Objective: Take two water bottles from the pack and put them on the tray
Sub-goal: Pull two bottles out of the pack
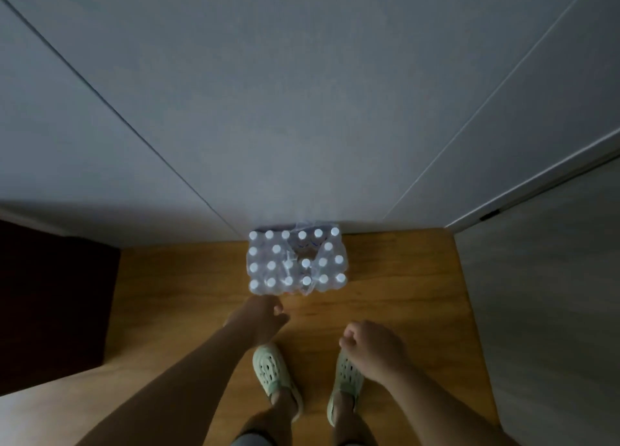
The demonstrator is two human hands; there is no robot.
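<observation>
A pale wall [302, 93] filled the upper half of my view, dim and bluish, with a white door or cabinet panel [543, 278] running down the right side. Below it lay a warm wooden floor [385, 311], and a dark, unlit area sat at the far left.

Against the foot of the wall, in the middle of the view, stood the shrink-wrapped pack of water bottles [297, 261]. I looked straight down on its rows of white caps. The plastic wrap was torn open near the centre, and a few places there showed no cap, so some bottles seemed already gone from it.

My bare forearms reached forward from the bottom of the view. My left hand [265, 315] was the nearer to the pack, just short of its front edge and not touching it, the fingers loosely curled and holding nothing. My right hand [372, 345] hung further back, well apart from the pack, half-closed on nothing, above my pale green clogs [273, 368].

No tray was in view. I judged this to be the reach toward the first bottle. The next move would call for getting fingers through the torn wrap, around a capped neck, and lifting straight up.
</observation>
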